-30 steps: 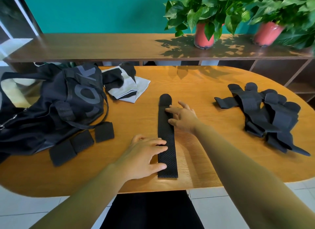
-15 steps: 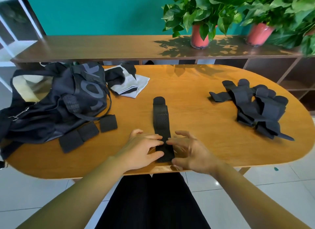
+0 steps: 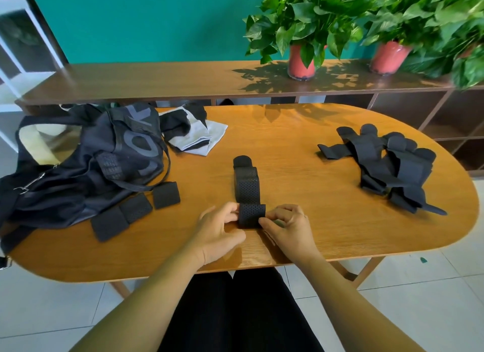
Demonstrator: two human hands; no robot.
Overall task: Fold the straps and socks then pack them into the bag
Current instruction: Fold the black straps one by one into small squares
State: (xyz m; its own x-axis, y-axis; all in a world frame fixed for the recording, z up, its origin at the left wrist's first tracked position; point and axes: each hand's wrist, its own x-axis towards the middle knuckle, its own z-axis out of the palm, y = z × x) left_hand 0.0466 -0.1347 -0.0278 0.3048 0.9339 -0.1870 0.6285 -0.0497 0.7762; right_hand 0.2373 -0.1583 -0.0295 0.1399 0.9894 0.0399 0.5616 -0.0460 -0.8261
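A black perforated strap (image 3: 247, 184) lies lengthwise on the middle of the wooden table (image 3: 301, 220). Its near end is folded over into a small roll. My left hand (image 3: 218, 229) pinches the roll's left side and my right hand (image 3: 288, 227) pinches its right side. A black bag (image 3: 78, 165) lies slumped at the table's left with its mouth open. Three folded black straps (image 3: 136, 210) lie in a row beside the bag. Black and white socks (image 3: 195, 134) lie behind, next to the bag. A pile of loose black straps (image 3: 390, 165) sits at the right.
A long wooden shelf (image 3: 170, 81) runs behind the table and carries two potted plants in red pots (image 3: 301, 63). Open shelf compartments stand at the far right. The table's near edge is just under my wrists, with white floor tiles below.
My right hand came back from the strap's far part to its near end. Both hands lifted that end and folded it over, so the flat strap is now shorter.
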